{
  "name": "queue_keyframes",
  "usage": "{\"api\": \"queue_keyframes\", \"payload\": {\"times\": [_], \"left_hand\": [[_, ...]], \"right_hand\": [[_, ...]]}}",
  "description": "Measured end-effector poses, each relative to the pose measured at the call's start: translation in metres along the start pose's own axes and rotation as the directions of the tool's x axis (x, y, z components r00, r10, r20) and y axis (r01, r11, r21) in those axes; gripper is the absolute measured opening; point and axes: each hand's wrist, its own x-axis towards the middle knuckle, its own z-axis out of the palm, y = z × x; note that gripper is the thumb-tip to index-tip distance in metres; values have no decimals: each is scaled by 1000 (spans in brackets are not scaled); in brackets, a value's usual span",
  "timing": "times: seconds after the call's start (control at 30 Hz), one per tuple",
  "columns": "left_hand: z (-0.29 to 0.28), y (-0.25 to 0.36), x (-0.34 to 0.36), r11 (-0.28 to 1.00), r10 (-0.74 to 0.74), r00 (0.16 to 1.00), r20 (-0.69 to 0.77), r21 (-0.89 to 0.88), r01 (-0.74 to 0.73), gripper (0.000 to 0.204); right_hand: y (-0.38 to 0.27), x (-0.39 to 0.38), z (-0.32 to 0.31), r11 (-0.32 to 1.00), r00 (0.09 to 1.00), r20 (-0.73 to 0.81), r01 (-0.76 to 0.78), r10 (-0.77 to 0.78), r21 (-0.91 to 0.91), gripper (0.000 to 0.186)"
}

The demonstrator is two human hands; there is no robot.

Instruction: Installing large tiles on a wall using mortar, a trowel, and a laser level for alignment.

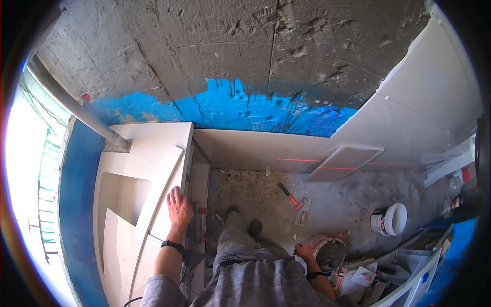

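My left hand (pixel 179 207) lies on the edge of a white countertop (pixel 164 134), fingers stretched out and apart, with nothing in them. Along that counter runs a long curved white strip (pixel 151 217), just left of the hand. A rectangular basin opening (pixel 130 187) is cut into the counter, and a pale offcut panel (pixel 116 238) leans across it. My right hand (pixel 303 250) hangs low by my side with its fingers curled. Something small and white (pixel 300 263) shows beneath it; whether I grip it is hard to make out. Close by stands a bucket (pixel 330 254) of grey mix.
A red-handled hammer (pixel 291 197) and a flat trowel (pixel 303 212) lie on the concrete floor (pixel 245 189). Farther right is a white bucket (pixel 393 220). A loose tile (pixel 345 162) leans on the wall under a red laser line. Tile offcuts (pixel 363 276) pile up lower right. A pipe (pixel 76 105) crosses the left.
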Motion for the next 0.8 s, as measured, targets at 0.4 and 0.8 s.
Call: {"api": "queue_keyframes", "payload": {"times": [0.4, 0.8], "left_hand": [[-5, 6, 7, 991, 63, 981, -186, -101, -83, 33], [-7, -10, -5, 996, 27, 982, -187, -77, -42, 27]], "right_hand": [[25, 15, -11, 996, 1000, 22, 5, -3, -85, 35], [-7, 38, -51, 802, 959, 153, 283, -238, -527, 28]]}}
